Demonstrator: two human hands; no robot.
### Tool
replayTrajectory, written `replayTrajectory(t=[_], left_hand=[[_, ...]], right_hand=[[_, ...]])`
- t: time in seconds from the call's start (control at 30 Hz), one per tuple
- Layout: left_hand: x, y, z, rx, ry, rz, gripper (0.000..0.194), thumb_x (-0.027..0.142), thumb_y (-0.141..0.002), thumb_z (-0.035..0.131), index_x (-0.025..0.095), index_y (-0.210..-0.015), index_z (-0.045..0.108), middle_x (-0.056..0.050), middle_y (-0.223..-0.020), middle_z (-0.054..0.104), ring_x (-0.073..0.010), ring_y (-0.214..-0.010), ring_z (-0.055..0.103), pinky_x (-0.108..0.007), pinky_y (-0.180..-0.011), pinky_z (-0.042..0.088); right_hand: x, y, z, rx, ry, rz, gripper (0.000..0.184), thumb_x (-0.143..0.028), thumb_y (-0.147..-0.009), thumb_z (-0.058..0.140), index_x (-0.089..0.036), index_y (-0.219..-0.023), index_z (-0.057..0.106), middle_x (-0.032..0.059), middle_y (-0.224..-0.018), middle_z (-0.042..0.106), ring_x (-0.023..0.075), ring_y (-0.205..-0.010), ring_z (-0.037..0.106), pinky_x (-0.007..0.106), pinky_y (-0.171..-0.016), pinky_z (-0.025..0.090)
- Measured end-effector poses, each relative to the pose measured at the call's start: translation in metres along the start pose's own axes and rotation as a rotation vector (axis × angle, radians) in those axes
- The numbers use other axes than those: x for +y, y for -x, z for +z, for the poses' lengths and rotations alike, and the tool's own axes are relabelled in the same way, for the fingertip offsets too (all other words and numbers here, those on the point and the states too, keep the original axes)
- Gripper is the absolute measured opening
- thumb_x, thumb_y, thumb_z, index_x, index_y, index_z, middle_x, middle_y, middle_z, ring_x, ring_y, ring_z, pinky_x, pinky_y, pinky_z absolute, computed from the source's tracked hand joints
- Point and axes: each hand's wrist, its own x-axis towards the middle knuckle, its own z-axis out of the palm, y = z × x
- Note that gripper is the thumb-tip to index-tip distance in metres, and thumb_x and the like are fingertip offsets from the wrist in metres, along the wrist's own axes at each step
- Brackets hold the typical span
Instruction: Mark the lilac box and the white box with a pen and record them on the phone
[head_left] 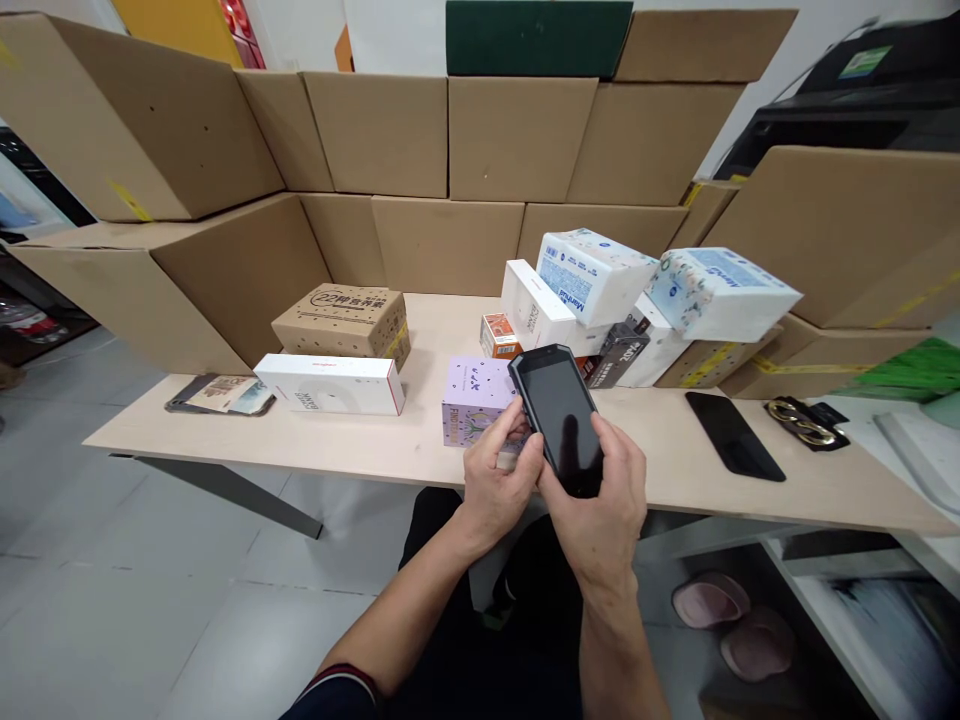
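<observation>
Both my hands hold a black rugged handheld device [559, 405] with a dark screen, tilted above the table's near edge. My left hand [499, 480] grips its left side with the fingers curled round it. My right hand [604, 500] wraps the lower right part, thumb lying on the screen. Just behind the device a small purple box [474, 398] stands on the light wooden table [375, 445].
On the table: a long white box [330, 384], a brown printed carton [345, 320], a flat dark item with paper [221, 395], white tissue packs [592, 275] and small boxes, a black phone [733, 435], gold rings [802, 422]. Cardboard cartons wall the back. Pink slippers [731, 620] lie below.
</observation>
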Motion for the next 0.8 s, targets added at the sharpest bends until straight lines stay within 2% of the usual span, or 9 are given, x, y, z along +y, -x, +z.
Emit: replayTrajectory(t=[0.13,0.37,0.8], left_hand=[[-0.001,-0.0007,-0.0002,0.029,0.007,-0.005,0.045,0.034,-0.093,0.065,0.02,-0.136,0.062,-0.01,-0.118,0.076,-0.0208,-0.1,0.076,-0.036,-0.092,0.064],[-0.0026,-0.0026,0.0002,0.054,0.075,-0.027,0.046,0.033,-0.091,0.067,0.018,-0.135,0.063,-0.011,-0.116,0.076,-0.0195,-0.099,0.075,-0.034,-0.09,0.064],[-0.0081,-0.0018,-0.0004,0.024,0.094,-0.01,0.047,0.035,-0.094,0.065,0.021,-0.138,0.058,-0.012,-0.121,0.074,-0.0218,-0.107,0.073,-0.034,-0.09,0.064]], right_hand=[[0.0003,-0.0004,0.001,-0.013,-0.005,0.002,0.064,-0.038,-0.082,0.075,-0.018,-0.138,0.053,0.0161,-0.122,0.063,0.0294,-0.116,0.062,0.05,-0.097,0.056],[0.0014,-0.0023,0.0033,-0.014,-0.007,-0.035,0.068,-0.037,-0.08,0.077,-0.015,-0.139,0.052,0.0181,-0.123,0.064,0.0298,-0.116,0.063,0.049,-0.097,0.056],[0.0006,-0.0017,0.0047,-0.03,-0.045,0.008,0.074,-0.037,-0.08,0.077,-0.018,-0.145,0.047,0.0175,-0.129,0.062,0.0305,-0.121,0.062,0.051,-0.1,0.055]])
